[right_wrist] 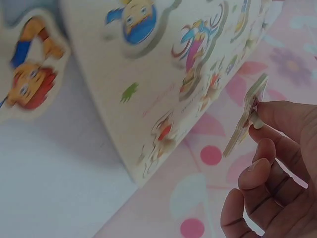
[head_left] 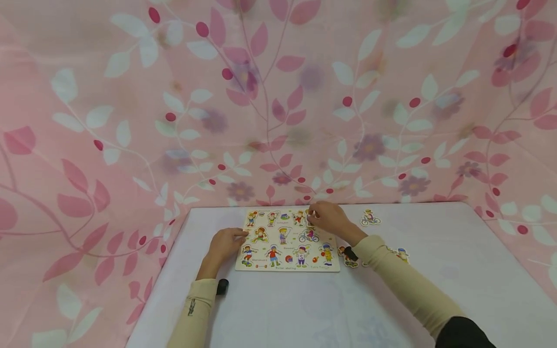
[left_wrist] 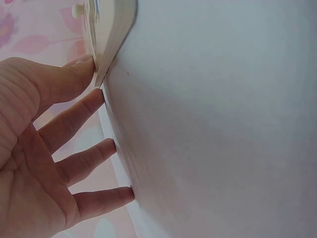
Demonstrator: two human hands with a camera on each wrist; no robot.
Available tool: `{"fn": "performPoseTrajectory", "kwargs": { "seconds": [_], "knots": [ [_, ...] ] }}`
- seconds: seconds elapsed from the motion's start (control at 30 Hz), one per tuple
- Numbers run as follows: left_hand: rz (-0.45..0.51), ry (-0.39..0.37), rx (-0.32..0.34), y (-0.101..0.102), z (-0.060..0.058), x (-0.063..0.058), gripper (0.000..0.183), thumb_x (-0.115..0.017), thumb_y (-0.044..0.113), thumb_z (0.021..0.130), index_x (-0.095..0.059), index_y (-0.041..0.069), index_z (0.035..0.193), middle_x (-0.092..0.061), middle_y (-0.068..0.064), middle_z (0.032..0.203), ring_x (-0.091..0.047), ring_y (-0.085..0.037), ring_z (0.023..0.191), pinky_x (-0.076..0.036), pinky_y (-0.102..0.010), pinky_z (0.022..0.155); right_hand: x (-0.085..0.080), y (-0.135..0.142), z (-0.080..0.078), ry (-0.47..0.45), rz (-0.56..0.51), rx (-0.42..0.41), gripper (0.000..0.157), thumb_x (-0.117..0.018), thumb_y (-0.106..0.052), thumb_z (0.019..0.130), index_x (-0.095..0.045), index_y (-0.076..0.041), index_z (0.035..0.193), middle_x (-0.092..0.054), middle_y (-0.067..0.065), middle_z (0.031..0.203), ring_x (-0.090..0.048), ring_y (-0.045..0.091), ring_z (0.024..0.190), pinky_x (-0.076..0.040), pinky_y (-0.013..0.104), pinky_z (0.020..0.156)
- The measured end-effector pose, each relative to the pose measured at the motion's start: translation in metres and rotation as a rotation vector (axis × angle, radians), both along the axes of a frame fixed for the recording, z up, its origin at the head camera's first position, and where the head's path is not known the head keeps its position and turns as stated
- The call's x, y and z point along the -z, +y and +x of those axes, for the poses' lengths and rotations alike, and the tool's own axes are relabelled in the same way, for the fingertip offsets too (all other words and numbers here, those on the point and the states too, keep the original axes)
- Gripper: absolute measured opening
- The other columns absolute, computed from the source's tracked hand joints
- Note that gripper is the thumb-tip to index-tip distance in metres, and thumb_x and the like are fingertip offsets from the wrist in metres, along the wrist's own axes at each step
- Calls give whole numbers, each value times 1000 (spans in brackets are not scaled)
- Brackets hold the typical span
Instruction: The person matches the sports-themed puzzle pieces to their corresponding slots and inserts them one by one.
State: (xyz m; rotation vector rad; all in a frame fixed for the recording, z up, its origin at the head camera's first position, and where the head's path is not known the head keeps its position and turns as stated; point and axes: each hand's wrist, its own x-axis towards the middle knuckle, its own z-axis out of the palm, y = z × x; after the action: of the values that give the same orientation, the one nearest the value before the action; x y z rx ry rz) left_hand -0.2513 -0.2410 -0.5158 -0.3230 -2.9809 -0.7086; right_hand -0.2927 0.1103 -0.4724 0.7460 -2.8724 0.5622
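Observation:
A wooden peg puzzle board (head_left: 271, 238) with children doing sports lies on the table. My right hand (head_left: 329, 217) is over its back right corner, its thumb and index finger pinching a thin puzzle piece (right_wrist: 245, 119) by the small knob (right_wrist: 256, 120). In the right wrist view the piece is held up on edge, apart from the board, near a vacant figure outline (right_wrist: 161, 136). My left hand (head_left: 226, 244) is at the board's left edge. Its thumb (left_wrist: 74, 79) touches the board's side, while the other fingers, fairly straight, rest their tips on the table.
A cyclist piece (head_left: 370, 218) lies right of the board at the back. Several more loose pieces lie by the right forearm, among them a red-haired figure (right_wrist: 32, 87), partly covered by the sleeve in the head view. A pink floral curtain (head_left: 278, 106) stands behind the white table (head_left: 283, 309).

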Motion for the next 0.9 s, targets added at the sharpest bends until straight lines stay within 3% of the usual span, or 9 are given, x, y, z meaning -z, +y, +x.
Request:
{"fn": "performPoseTrajectory", "kwargs": {
  "seconds": [0.3,0.9],
  "knots": [
    [-4,9,16,0,0,0,23,-73,15,89,-77,12,111,-69,-10,119,-61,-36,114,-46,-52,96,8,-30,0,-69,34,-42,11,-72,-27,91,-71,-17,93,-56,-8,76,-49,10,65,-41,26,55],
    [8,-5,7,0,-1,-1,23,-73,14,89,-77,12,111,-69,-9,119,-61,-34,116,-45,-51,97,23,-73,7,-96,120,-101,7,-71,-25,92,-70,-19,89,-55,-9,76,-48,8,66,-42,25,55]
  ]
}}
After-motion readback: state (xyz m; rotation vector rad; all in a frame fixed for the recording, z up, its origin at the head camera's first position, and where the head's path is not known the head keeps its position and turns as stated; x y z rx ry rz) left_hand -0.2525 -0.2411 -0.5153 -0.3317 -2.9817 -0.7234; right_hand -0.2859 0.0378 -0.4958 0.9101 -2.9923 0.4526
